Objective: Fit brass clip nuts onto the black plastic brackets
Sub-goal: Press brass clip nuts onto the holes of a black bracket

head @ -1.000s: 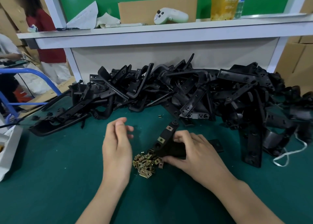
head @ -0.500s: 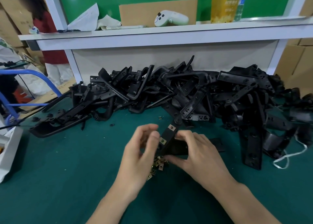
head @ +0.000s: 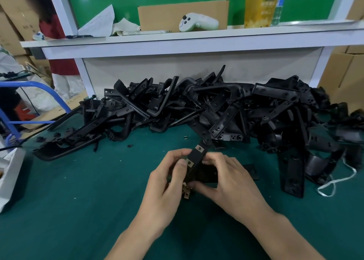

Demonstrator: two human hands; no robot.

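We find the black plastic bracket (head: 195, 155) held just above the green surface (head: 78, 200), in front of the heap of brackets (head: 226, 110). Both hands are grasping it. The right hand (head: 232, 183) wraps fingers and thumb round its lower body. The left hand (head: 167, 183) pinches its left edge, thumb touching the lower clip nut (head: 189, 162). An upper clip nut (head: 199, 148) sits further along the same strip. Whether the lower one is fully seated we cannot tell. The loose clip nuts (head: 186, 190) lie on the surface beneath the hands, mostly hidden.

In our judgement the bracket is light, stiff and smooth. It is best gripped by its broad body, leaving the receiving edge free. The nuts look like small, thin sprung metal, probably sharp-edged and easily dropped. We advise pinching each by its flat faces and sliding it on from the edge until the holes line up
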